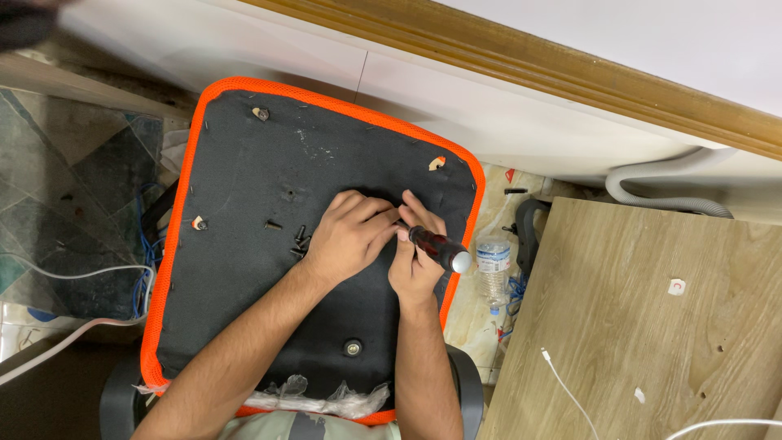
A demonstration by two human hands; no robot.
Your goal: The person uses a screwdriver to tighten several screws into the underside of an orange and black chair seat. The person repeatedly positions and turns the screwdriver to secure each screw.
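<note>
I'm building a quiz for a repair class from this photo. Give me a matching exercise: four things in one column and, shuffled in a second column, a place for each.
Things:
1. screwdriver
2. loose screws
3. plastic water bottle
4. white cable

Places:
A. lying on the wooden board at the right
B. on the floor, between the seat and the board
C. scattered on the black underside of the orange-edged seat, left of the left hand
D. held in the right hand, handle end pointing right

Pairs: 1-D, 2-C, 3-B, 4-A
</note>
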